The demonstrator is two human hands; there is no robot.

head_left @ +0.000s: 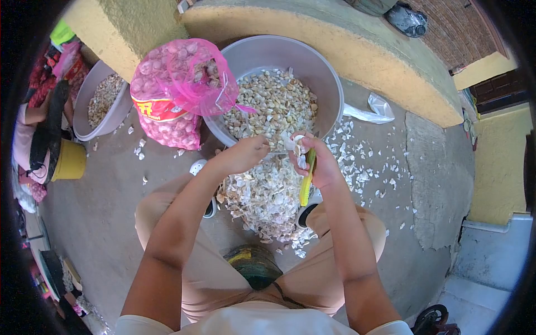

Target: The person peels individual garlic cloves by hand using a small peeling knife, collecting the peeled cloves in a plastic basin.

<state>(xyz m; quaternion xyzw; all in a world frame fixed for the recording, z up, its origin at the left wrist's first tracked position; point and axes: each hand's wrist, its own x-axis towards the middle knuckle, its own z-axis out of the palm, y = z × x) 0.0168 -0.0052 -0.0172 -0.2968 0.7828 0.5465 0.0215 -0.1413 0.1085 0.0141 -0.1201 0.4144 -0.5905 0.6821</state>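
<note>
Over the near rim of a large grey tub (pixel 335 78) are both my hands. My right hand (pixel 317 161) is closed around a yellow-green knife handle and a piece of garlic (pixel 300 146) with loose white skin. To its left, my left hand (pixel 245 154) has its fingers pressed together; anything between them is too small to make out. Many garlic cloves (pixel 273 103) lie in the tub. Below my hands, a heap of garlic skins (pixel 268 195) covers the floor between my feet.
A pink mesh sack of garlic (pixel 167 128) leans left of the tub. Farther left, another person (pixel 33 128) sits beside a second tub (pixel 84 120) and a yellow bucket (pixel 70 160). A plastic bag (pixel 377 111) lies right of the large tub, by a low wall (pixel 391 72).
</note>
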